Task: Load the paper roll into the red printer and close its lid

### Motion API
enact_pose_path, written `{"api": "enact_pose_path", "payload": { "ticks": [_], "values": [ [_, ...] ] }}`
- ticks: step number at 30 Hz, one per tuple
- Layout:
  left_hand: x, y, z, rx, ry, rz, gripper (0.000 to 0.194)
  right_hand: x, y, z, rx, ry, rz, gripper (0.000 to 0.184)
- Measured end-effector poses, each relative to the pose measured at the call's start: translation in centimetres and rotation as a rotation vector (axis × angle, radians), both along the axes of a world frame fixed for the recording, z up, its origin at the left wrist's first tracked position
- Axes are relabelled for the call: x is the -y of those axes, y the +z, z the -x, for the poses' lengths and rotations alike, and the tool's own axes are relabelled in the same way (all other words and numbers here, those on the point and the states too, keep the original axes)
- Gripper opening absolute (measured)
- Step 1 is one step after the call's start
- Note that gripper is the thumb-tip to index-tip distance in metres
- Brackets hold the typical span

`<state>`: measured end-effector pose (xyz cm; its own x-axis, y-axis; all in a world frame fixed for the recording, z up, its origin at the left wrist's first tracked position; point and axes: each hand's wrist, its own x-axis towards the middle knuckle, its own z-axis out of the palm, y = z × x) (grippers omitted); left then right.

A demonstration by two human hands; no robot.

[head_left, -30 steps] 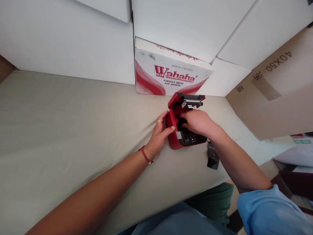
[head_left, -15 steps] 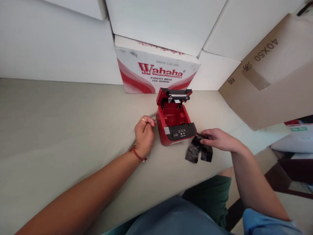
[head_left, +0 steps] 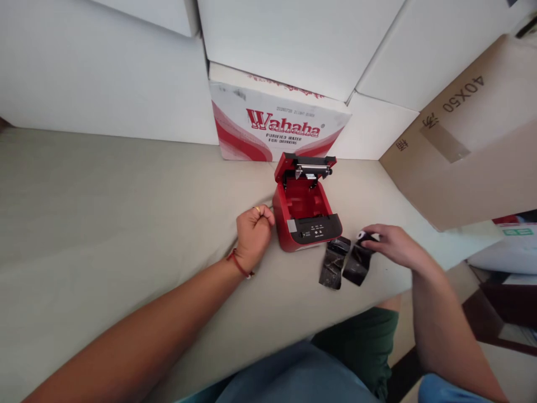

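Observation:
A small red label printer [head_left: 285, 229] stands on the table with its lid [head_left: 306, 167] raised. Its red inner bay is bare, behind a black front panel [head_left: 316, 228] with small buttons. My left hand [head_left: 255, 229] is curled closed just left of the printer; whatever its fingers may hold is hidden. To the right, my right hand [head_left: 388, 243] grips a small roll of black strip [head_left: 358, 266] by its top, a white core showing at one end and the strip hanging down. A second black roll [head_left: 333, 266] with its strip unwound lies between the printer and that hand.
Behind the printer is a white and red Wahaha water carton [head_left: 277, 129], among large white boxes [head_left: 285, 33]. A brown cardboard box [head_left: 470, 134] stands at the right. The table's near edge runs just before my body.
My right hand has come out of the printer bay and now grips a black roll, drawn right, apart from the other. My left hand has let go of the printer's side and curled closed.

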<state>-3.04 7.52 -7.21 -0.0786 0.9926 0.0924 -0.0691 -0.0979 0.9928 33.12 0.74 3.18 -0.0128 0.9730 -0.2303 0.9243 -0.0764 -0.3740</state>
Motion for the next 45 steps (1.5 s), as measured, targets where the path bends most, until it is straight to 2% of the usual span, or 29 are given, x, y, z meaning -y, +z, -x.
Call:
{"api": "enact_pose_path", "payload": {
  "ticks": [3, 5, 7, 8, 11, 15, 17, 18, 21, 23, 26, 30, 34, 37, 39, 43, 45],
  "values": [
    [-0.4, -0.2, 0.0, -0.008, -0.015, 0.000, 0.012, 0.7, 5.2, -0.2, -0.102, 0.026, -0.075, 0.040],
    [-0.5, -0.3, 0.0, -0.013, -0.032, -0.010, 0.012, 0.4, 8.4, 0.9, -0.130, 0.094, -0.132, 0.046],
    [-0.5, -0.3, -0.1, -0.017, -0.043, -0.024, 0.013, -0.8, 10.2, 3.4, -0.132, 0.208, -0.156, 0.044],
    [-0.6, -0.3, -0.1, -0.021, -0.045, -0.034, 0.013, -1.6, 10.5, 5.1, -0.124, 0.267, -0.162, 0.041],
    [-0.6, -0.3, 0.0, -0.037, -0.039, -0.080, 0.015, -4.5, 9.0, 10.3, -0.035, 0.394, -0.183, 0.032],
    [0.2, 0.1, -0.1, -0.073, 0.017, -0.198, 0.014, -7.5, 5.3, 16.0, 0.205, 0.374, -0.199, 0.041],
    [1.0, 0.2, -0.3, -0.134, 0.046, -0.342, 0.011, -8.4, 4.2, 17.7, 0.319, 0.356, -0.187, 0.042],
    [1.6, 0.3, -0.5, -0.197, 0.051, -0.478, 0.013, -8.7, 4.0, 18.3, 0.364, 0.353, -0.179, 0.042],
    [3.2, 0.2, -1.1, -0.344, 0.001, -0.869, 0.035, -9.4, 3.6, 19.2, 0.431, 0.367, -0.153, 0.042],
    [4.1, 0.1, -1.5, -0.415, -0.059, -0.959, 0.047, -9.7, 3.4, 19.3, 0.406, 0.386, -0.143, 0.041],
    [4.6, 0.3, -1.7, -0.510, -0.116, -0.940, 0.058, -10.3, 2.6, 19.3, 0.329, 0.393, -0.138, 0.041],
    [4.5, 0.4, -1.6, -0.563, -0.132, -0.949, 0.055, -10.2, 1.8, 18.5, 0.173, 0.393, -0.161, 0.044],
    [4.5, 0.4, -1.5, -0.550, -0.161, -0.978, 0.049, -8.5, 2.6, 16.1, -0.069, 0.411, -0.244, 0.040],
    [4.7, 0.5, -1.5, -0.550, -0.171, -1.020, 0.045, -6.9, 3.5, 13.8, -0.243, 0.282, -0.231, 0.032],
    [4.8, 0.6, -1.5, -0.583, -0.127, -1.062, 0.040, -6.5, 3.9, 12.4, -0.357, 0.164, -0.266, 0.032],
    [4.8, 0.8, -1.6, -0.653, -0.054, -1.152, 0.035, -7.8, 3.5, 10.6, -0.472, -0.025, -0.523, 0.034],
    [4.8, 0.8, -1.6, -0.670, -0.052, -1.165, 0.037, -9.3, 2.9, 10.3, -0.485, -0.058, -0.604, 0.042]
  ]
}}
